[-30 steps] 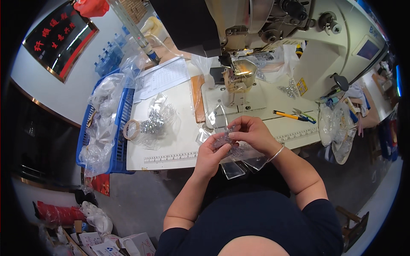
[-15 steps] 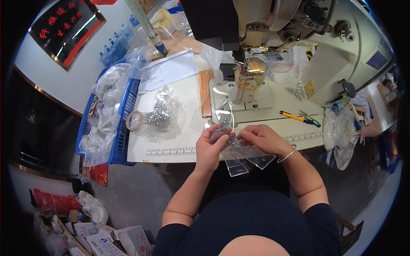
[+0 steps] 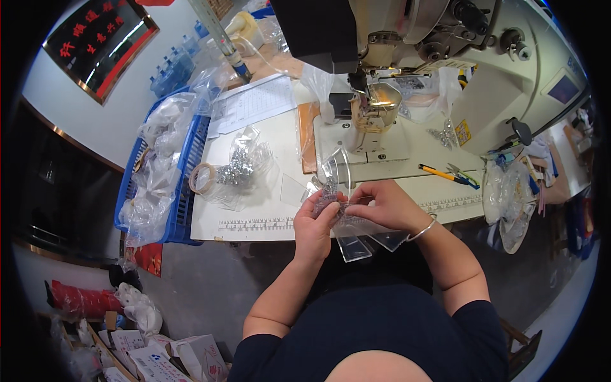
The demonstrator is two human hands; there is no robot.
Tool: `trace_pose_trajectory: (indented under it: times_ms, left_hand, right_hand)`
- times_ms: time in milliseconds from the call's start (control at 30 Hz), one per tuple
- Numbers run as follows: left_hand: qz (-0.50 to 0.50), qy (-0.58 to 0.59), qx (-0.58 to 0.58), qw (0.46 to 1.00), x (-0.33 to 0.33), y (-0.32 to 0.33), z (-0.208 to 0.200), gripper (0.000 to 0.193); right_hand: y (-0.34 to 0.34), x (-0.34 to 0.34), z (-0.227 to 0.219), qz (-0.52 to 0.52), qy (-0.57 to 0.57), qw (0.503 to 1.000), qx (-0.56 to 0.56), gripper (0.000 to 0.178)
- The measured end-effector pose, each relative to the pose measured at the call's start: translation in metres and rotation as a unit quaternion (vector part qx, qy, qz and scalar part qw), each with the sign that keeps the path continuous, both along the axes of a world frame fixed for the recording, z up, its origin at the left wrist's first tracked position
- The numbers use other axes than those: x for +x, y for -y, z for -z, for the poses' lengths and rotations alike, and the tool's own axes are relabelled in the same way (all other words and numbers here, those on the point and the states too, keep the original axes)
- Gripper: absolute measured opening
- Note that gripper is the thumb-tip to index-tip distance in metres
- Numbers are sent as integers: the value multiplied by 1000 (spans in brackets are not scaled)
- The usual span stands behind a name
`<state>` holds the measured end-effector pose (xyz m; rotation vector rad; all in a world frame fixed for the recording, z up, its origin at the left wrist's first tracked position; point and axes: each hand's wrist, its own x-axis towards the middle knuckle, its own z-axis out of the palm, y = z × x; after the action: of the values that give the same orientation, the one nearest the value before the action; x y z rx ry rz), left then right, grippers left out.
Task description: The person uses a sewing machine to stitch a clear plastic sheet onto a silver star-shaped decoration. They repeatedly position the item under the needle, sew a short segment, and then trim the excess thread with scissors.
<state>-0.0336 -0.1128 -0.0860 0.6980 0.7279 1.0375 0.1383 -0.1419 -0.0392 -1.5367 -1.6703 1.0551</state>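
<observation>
Pale wall (image 3: 114,130), dark framed sign (image 3: 95,48) with red lettering, dark panel (image 3: 63,197) below, grey floor (image 3: 191,286), white worktable (image 3: 270,207)

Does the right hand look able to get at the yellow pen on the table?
Probably yes: the yellow pen lies uncovered on the table, nothing visibly blocking the right hand, which is at the clear plastic.
</observation>
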Motion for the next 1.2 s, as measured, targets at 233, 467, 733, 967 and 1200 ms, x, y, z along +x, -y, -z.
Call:
trace_pose_trajectory:
  times_ms: [233,467,733,967,1200]
  left_hand:
    - [88,46,-62,993,-13,-6,-2,30]
    - [105,86,-84,987,-18,-5,-9,35]
    - [112,77,-47,990,-19,-3,-10,36]
    - [115,20,-19,993,-17,-3,-6,34]
    - [88,-10,5,996,-13,-5,2,35]
  right_hand:
    - [-9,6,5,-21,-20,999,-17,17]
    - [-6,6,3,-8,-17,1000,-10,17]
    - [0,1,0,8,-3,1000,30,21]
    - [0,1,1,7,5,1000,30,22]
    - [0,-2,1,23,68,997,42,24]
